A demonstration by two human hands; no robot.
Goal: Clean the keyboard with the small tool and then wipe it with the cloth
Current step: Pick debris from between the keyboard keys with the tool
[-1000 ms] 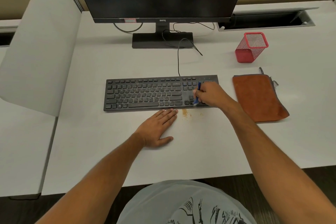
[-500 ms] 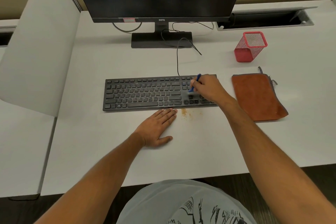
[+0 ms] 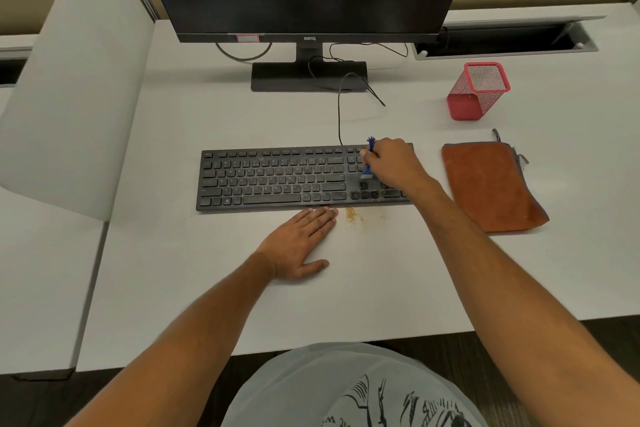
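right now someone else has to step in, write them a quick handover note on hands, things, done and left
Right hand: grips the small blue brush, bristle end down on the keys at the right part of the black keyboard.
Left hand: flat on the white desk, fingertips at the keyboard's front edge.
Orange cloth: lies untouched on the desk, right of the keyboard.
Done: some brown crumbs lie on the desk in front of the keyboard.
Left: finish brushing, then wipe the keyboard with the cloth.
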